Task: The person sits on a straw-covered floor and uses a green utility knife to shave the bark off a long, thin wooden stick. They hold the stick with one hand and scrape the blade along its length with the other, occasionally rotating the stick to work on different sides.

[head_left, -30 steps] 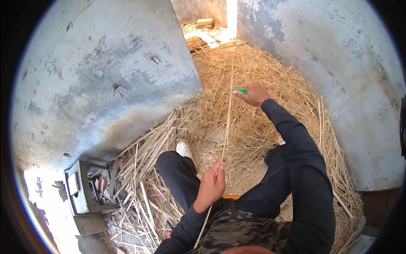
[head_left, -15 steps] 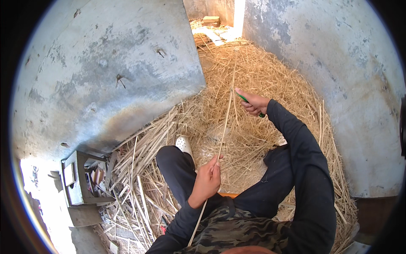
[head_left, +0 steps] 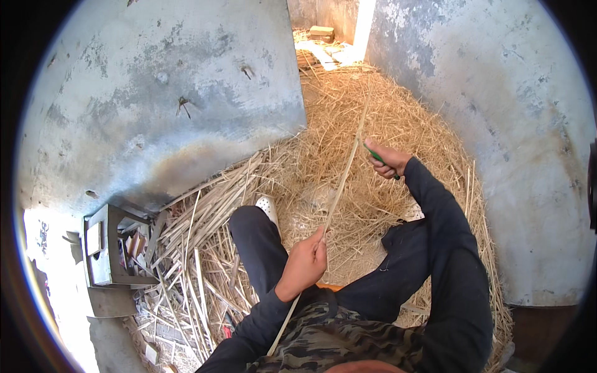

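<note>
A long, thin, pale plant strip (head_left: 346,176) runs from near my lap up and away over the straw, slanting slightly right. My left hand (head_left: 302,264) is closed round its nearer part, thumb uppermost, just above my lap. Farther out, my right hand (head_left: 387,160) grips a green-handled tool (head_left: 374,154), the thumb stretched along it toward the strip. The tool's working end is too small to make out. Whether it touches the strip I cannot tell; it lies close to the strip's right side.
Loose straw and shavings (head_left: 398,112) cover the floor ahead. Flat split stalks (head_left: 199,248) are heaped at my left, beside a small wooden stool (head_left: 102,245). Worn plaster walls (head_left: 186,74) rise on both sides. Bricks (head_left: 321,32) lie by the bright opening at the back.
The view has tilted slightly. My right hand and the tool sit a little lower and farther right, and the strip leans more to the right. Both hands keep their grip.
</note>
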Demonstrator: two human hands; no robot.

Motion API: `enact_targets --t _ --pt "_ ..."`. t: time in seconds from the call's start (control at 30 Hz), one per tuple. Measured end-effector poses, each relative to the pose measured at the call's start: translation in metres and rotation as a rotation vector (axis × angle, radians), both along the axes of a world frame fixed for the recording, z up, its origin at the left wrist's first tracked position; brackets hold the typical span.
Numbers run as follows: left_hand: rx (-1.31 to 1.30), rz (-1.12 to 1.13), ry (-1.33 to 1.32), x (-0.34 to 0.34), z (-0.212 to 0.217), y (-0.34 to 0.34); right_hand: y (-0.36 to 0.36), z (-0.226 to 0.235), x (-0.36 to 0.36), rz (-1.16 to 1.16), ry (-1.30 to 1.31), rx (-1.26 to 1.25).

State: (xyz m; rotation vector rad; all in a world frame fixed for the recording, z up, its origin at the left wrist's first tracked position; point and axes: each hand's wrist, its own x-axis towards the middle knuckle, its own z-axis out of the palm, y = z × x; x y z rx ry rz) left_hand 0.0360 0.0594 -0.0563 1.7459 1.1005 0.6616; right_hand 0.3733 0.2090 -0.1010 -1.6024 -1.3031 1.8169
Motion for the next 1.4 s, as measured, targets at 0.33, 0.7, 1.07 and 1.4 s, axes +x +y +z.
enact_targets --t 0.33,0.7,1.07,1.4 --pt "-0.223 0.048 -0.177 -0.011 -0.010 0.013 -0.039 0.009 -0.082 0.178 -0.775 0.902" --pt "-0.388 0.139 -0.272 -0.022 -0.008 0.012 -0.044 0.016 -0.100 0.184 -0.826 0.957" --pt "-0.461 0.140 -0.328 -0.025 -0.007 0.012 -0.037 0.012 -0.097 0.140 -0.754 1.129" --pt "-0.215 0.016 -0.130 -0.008 -0.007 -0.009 0.015 -0.023 -0.040 0.183 -1.256 1.044"
